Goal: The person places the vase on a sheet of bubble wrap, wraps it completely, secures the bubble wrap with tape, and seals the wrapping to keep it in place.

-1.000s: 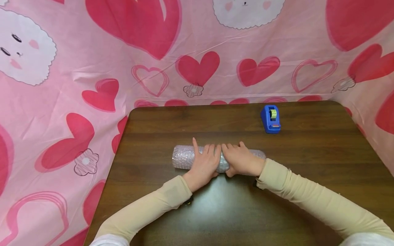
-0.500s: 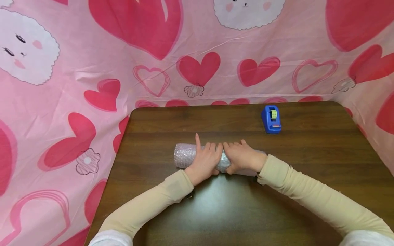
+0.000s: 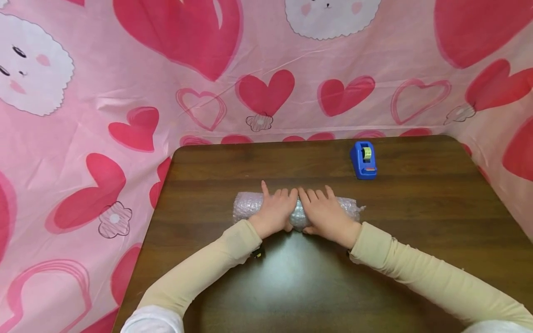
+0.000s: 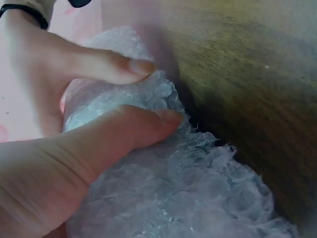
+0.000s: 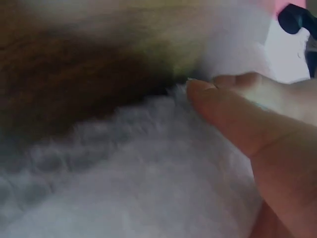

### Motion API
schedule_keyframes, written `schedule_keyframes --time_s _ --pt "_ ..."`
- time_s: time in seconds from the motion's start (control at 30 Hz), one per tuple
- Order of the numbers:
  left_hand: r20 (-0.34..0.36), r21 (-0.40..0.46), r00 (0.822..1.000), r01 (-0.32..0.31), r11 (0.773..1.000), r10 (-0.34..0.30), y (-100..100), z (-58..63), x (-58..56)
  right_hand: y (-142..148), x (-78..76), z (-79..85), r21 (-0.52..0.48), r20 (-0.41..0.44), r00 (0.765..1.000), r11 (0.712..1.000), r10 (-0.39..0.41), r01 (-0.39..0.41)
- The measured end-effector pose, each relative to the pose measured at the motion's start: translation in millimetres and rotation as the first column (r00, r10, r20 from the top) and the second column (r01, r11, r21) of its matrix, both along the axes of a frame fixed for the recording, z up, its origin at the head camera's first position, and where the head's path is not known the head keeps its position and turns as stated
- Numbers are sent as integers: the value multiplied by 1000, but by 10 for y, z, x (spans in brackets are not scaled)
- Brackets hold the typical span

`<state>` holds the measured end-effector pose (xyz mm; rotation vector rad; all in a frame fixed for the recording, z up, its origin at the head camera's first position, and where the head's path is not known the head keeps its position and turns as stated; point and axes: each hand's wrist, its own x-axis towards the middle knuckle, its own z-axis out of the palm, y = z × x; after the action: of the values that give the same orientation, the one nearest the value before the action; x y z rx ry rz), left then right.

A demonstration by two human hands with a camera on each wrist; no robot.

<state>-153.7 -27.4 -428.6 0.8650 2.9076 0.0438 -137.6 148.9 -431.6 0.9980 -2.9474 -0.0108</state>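
A roll (image 3: 297,209) of bubble wrap lies crosswise at the middle of the dark wood desk (image 3: 416,208), its long axis running from 9 to 3 o'clock. Both hands rest on top of it, side by side and touching at the centre. The left hand (image 3: 275,210) covers the part just to the 9 o'clock side of the middle, its fingers (image 3: 265,188) laid forward over the top toward 12 o'clock and its thumb curled in under the near side; the left wrist view shows that thumb (image 4: 148,126) pressing into the wrap with the other thumb just beyond it, so the hand grips the roll. The right hand (image 3: 326,212) covers the part to the 3 o'clock side in the same manner, fingers over the top, and the right wrist view, though blurred, shows its thumb (image 5: 218,111) set against the wrap. The roll's two ends stick out past the hands, the 3 o'clock end looking ragged. A blue tape dispenser (image 3: 363,160) stands well apart toward 1 o'clock, near the far edge of the desk. A pink cloth (image 3: 104,115) printed with red hearts hangs around the desk.
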Motion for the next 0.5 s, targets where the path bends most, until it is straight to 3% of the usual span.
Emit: schedule_keyframes --time_s 0.3,0.5 --pt "-7 4 1000 13 1000 -13 -11 -32 14 -17 68 -160 -9 -195 981 1000 1 -3" --pt "-22 28 1000 22 999 -22 -30 -43 28 -1 16 -227 -46 -248 967 997 51 -65"
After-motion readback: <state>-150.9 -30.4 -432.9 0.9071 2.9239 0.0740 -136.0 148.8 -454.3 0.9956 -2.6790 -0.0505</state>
